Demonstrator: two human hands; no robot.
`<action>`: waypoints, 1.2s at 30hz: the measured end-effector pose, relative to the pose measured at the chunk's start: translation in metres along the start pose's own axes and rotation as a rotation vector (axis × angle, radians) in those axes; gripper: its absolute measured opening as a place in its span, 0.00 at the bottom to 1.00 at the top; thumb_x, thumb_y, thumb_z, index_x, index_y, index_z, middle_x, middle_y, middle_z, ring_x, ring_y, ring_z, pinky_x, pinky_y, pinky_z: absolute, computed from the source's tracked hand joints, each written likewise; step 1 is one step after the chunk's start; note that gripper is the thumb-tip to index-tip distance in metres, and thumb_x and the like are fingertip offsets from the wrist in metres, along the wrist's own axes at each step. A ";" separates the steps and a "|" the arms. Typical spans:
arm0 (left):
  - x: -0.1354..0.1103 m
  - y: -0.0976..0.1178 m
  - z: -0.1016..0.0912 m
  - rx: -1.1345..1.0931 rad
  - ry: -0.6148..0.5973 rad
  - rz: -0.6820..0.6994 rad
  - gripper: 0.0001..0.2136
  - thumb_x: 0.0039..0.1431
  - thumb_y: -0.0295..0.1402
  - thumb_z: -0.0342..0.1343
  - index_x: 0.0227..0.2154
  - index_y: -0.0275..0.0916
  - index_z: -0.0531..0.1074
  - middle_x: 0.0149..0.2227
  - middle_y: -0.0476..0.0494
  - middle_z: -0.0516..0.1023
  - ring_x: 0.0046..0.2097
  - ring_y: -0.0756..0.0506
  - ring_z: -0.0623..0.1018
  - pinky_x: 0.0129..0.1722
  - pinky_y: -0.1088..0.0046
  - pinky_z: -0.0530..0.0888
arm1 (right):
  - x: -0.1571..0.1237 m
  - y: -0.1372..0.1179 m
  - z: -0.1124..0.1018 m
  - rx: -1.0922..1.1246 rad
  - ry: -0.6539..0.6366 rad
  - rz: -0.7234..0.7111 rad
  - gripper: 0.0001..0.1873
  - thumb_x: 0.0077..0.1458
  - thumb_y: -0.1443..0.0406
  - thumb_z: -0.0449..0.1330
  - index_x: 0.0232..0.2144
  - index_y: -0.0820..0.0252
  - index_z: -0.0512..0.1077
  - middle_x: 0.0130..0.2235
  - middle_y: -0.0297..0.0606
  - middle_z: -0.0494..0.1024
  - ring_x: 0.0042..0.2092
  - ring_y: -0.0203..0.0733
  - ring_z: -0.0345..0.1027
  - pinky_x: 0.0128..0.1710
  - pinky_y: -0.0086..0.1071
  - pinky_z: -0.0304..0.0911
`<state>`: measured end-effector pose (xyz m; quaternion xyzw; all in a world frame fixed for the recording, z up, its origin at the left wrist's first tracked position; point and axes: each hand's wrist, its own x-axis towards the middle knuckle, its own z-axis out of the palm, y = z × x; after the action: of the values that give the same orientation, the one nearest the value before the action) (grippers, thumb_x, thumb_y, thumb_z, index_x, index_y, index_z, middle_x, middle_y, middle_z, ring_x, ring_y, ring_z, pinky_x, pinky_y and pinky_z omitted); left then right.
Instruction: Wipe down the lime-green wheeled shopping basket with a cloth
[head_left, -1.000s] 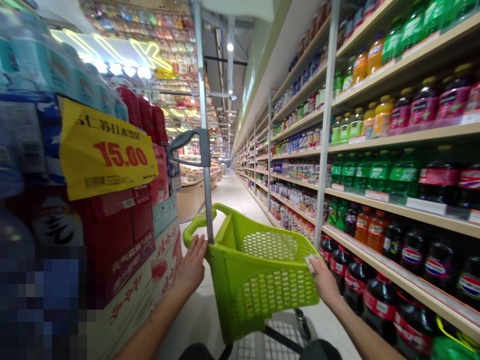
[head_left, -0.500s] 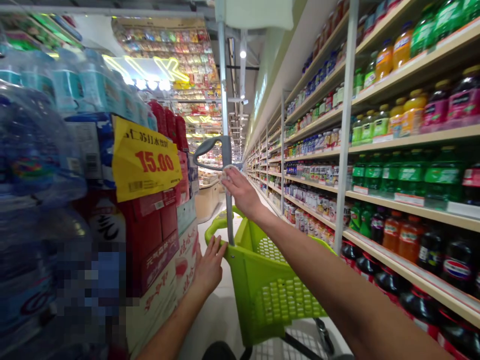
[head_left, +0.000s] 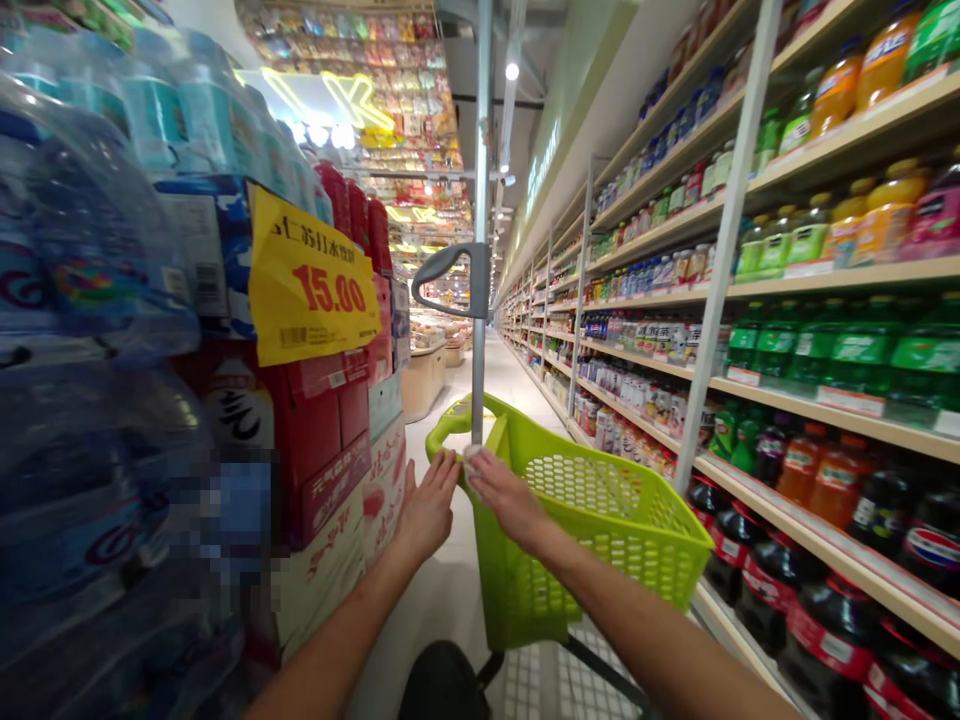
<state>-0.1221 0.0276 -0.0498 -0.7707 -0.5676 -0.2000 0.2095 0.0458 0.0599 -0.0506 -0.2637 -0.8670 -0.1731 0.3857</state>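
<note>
A lime-green shopping cart [head_left: 592, 545] with perforated sides stands in front of me. From its near left corner rises a metal pole [head_left: 480, 350] that carries a grey loop handle [head_left: 450, 280]. My left hand [head_left: 429, 512] rests on the cart's left rim with its fingers stretched out, holding nothing. Beside it, at the foot of the pole, my right hand [head_left: 511, 498] presses a small white wipe [head_left: 472, 455] against the rim. Part of the wipe is hidden under my fingers.
On the left stand stacked drink cartons [head_left: 322, 430], shrink-wrapped bottles [head_left: 97, 230] and a yellow price sign [head_left: 311, 280]. Shelves of bottled drinks [head_left: 840, 350] line the right side. A pale floor aisle [head_left: 510, 380] runs ahead.
My right hand has slid down the pole with the wipe, from just below the grey handle to the cart's rim. My left hand stays at the rim. The view has shifted slightly.
</note>
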 end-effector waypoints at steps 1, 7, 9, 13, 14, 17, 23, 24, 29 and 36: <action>-0.002 0.001 0.001 0.001 0.008 -0.004 0.34 0.41 0.20 0.42 0.57 0.37 0.53 0.62 0.44 0.50 0.63 0.45 0.49 0.59 0.50 0.37 | -0.021 -0.006 0.012 0.003 -0.017 0.017 0.18 0.60 0.67 0.45 0.49 0.63 0.66 0.54 0.43 0.66 0.59 0.44 0.50 0.56 0.40 0.55; -0.023 0.012 0.018 -0.033 0.039 0.024 0.31 0.43 0.21 0.42 0.56 0.36 0.56 0.61 0.42 0.52 0.62 0.43 0.50 0.60 0.51 0.37 | -0.151 -0.029 0.071 0.082 -0.180 0.140 0.14 0.57 0.68 0.50 0.45 0.57 0.69 0.47 0.38 0.74 0.52 0.41 0.64 0.50 0.32 0.62; -0.026 0.018 0.022 -0.036 0.043 0.036 0.31 0.44 0.21 0.42 0.56 0.36 0.56 0.61 0.42 0.52 0.62 0.43 0.51 0.60 0.51 0.38 | -0.154 -0.024 0.059 0.116 -0.135 0.128 0.14 0.57 0.68 0.51 0.44 0.56 0.71 0.48 0.38 0.73 0.53 0.40 0.62 0.51 0.31 0.61; -0.021 0.040 0.025 -0.047 0.067 0.107 0.29 0.46 0.20 0.42 0.54 0.36 0.58 0.61 0.41 0.53 0.62 0.43 0.52 0.60 0.50 0.40 | -0.115 0.002 0.008 0.097 0.016 0.209 0.20 0.58 0.70 0.46 0.52 0.58 0.64 0.58 0.41 0.59 0.61 0.43 0.43 0.59 0.42 0.47; -0.019 0.047 0.025 -0.050 0.075 0.130 0.28 0.46 0.20 0.41 0.54 0.36 0.58 0.61 0.41 0.54 0.62 0.43 0.52 0.59 0.49 0.40 | -0.109 0.010 0.001 0.083 0.055 0.241 0.20 0.59 0.71 0.45 0.53 0.58 0.63 0.59 0.41 0.58 0.62 0.43 0.42 0.59 0.44 0.46; -0.012 0.068 0.026 -0.058 0.075 0.190 0.28 0.47 0.21 0.42 0.55 0.36 0.57 0.61 0.40 0.53 0.62 0.42 0.51 0.59 0.49 0.40 | -0.122 0.019 0.002 0.071 0.040 0.280 0.19 0.59 0.69 0.45 0.51 0.57 0.65 0.56 0.41 0.64 0.59 0.44 0.49 0.57 0.43 0.52; -0.005 0.091 0.030 -0.069 -0.004 0.248 0.26 0.48 0.24 0.44 0.54 0.37 0.59 0.61 0.41 0.53 0.62 0.42 0.51 0.59 0.49 0.41 | -0.178 0.016 0.012 0.095 -0.090 0.316 0.18 0.57 0.67 0.50 0.50 0.52 0.66 0.52 0.37 0.69 0.55 0.42 0.58 0.52 0.37 0.60; -0.003 0.094 0.030 -0.076 -0.023 0.242 0.26 0.48 0.24 0.43 0.54 0.37 0.59 0.61 0.41 0.52 0.62 0.42 0.51 0.59 0.49 0.41 | -0.174 0.020 0.002 0.097 -0.042 0.295 0.19 0.58 0.68 0.49 0.51 0.53 0.64 0.54 0.37 0.66 0.57 0.42 0.54 0.54 0.39 0.57; 0.003 0.119 0.033 -0.086 -0.101 0.266 0.28 0.47 0.24 0.43 0.55 0.36 0.57 0.62 0.40 0.50 0.63 0.41 0.48 0.59 0.47 0.41 | -0.162 0.052 -0.038 0.044 0.103 0.329 0.20 0.58 0.72 0.46 0.51 0.55 0.64 0.57 0.37 0.61 0.61 0.40 0.43 0.59 0.43 0.47; 0.010 0.141 0.032 -0.041 -0.173 0.359 0.28 0.47 0.24 0.43 0.56 0.36 0.56 0.62 0.40 0.48 0.63 0.40 0.46 0.58 0.46 0.43 | -0.228 0.051 -0.028 0.065 -0.037 0.428 0.18 0.59 0.66 0.49 0.51 0.52 0.64 0.52 0.36 0.68 0.56 0.39 0.56 0.54 0.37 0.58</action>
<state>0.0178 0.0155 -0.0848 -0.8779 -0.4329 -0.1039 0.1763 0.2206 0.0127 -0.2004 -0.4321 -0.8034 -0.0543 0.4061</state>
